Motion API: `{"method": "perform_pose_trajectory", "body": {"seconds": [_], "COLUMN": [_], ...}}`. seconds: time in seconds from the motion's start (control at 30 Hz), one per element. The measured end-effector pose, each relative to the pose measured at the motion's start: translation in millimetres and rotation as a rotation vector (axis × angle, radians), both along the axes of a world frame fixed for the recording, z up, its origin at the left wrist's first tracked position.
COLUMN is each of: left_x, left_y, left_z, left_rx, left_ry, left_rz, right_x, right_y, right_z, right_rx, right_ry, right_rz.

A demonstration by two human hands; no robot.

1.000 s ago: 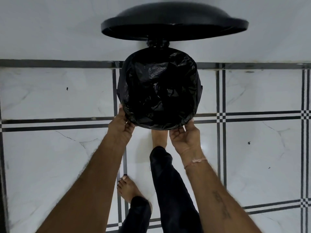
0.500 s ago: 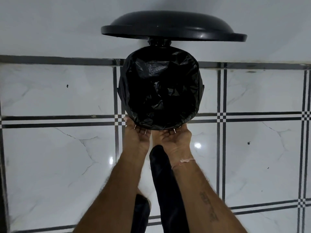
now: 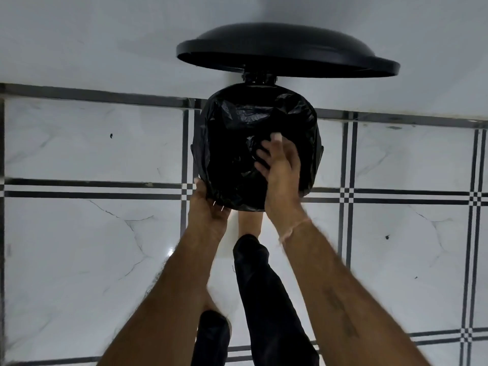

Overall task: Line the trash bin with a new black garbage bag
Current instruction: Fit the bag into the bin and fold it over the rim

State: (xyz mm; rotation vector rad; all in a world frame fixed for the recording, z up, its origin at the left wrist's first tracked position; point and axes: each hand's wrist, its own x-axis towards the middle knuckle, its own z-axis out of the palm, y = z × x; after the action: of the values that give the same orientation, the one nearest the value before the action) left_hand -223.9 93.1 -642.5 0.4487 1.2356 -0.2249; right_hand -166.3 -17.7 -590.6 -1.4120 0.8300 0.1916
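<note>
A round black trash bin stands on the tiled floor with its black lid (image 3: 285, 51) raised behind it. A black garbage bag (image 3: 232, 133) lines the bin and is folded over the rim. My left hand (image 3: 208, 210) holds the bag's folded edge at the near left of the rim, fingers curled under it. My right hand (image 3: 282, 167) reaches inside the bin's mouth on the right, fingers spread and straight against the bag's inner wall. The bin's own body is hidden under the bag.
White marble floor tiles (image 3: 79, 247) with black stripe borders surround the bin. A white wall (image 3: 105, 35) rises just behind it. My bare foot (image 3: 249, 223) and black trouser leg (image 3: 261, 286) are right in front of the bin.
My right hand left the near rim and moved up into the bin's mouth, fingers now spread. The left hand stayed at the near left of the rim.
</note>
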Motion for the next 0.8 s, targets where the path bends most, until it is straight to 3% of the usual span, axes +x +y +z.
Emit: {"method": "perform_pose_trajectory", "body": {"seconds": [0.07,0.17,0.27,0.4,0.57,0.67,0.73,0.8], "left_x": [0.3,-2.2,-3.2,-4.7,-2.3,-2.7,-2.7,-1.9], "left_y": [-0.6,0.5,4.2,5.1,2.9,3.4,3.6,3.2], "left_z": [-0.8,-6.1,-10.6,-11.2,-9.8,-9.3,-8.2,-5.9], "left_rx": [0.0,0.0,-0.003,-0.008,-0.02,-0.031,-0.025,-0.013], "left_ry": [-0.004,-0.021,-0.016,-0.026,-0.03,-0.036,-0.042,-0.032], "left_rz": [-0.01,-0.029,-0.03,-0.048,-0.031,-0.01,-0.013,-0.025], "right_x": [37.3,82.3,103.5,94.2,67.5,59.9,44.3,22.4], "right_y": [10.5,32.1,42.6,33.1,27.5,26.8,16.5,1.1], "right_z": [-6.0,-14.3,-25.3,-30.1,-32.4,-29.6,-24.3,-17.6], "right_rx": [0.27,0.413,0.365,0.269,0.386,0.347,0.247,-0.039], "right_ry": [0.128,0.22,0.298,0.247,0.232,0.184,0.158,0.184], "right_rz": [0.147,0.193,0.174,0.193,0.49,0.455,0.435,0.56]}}
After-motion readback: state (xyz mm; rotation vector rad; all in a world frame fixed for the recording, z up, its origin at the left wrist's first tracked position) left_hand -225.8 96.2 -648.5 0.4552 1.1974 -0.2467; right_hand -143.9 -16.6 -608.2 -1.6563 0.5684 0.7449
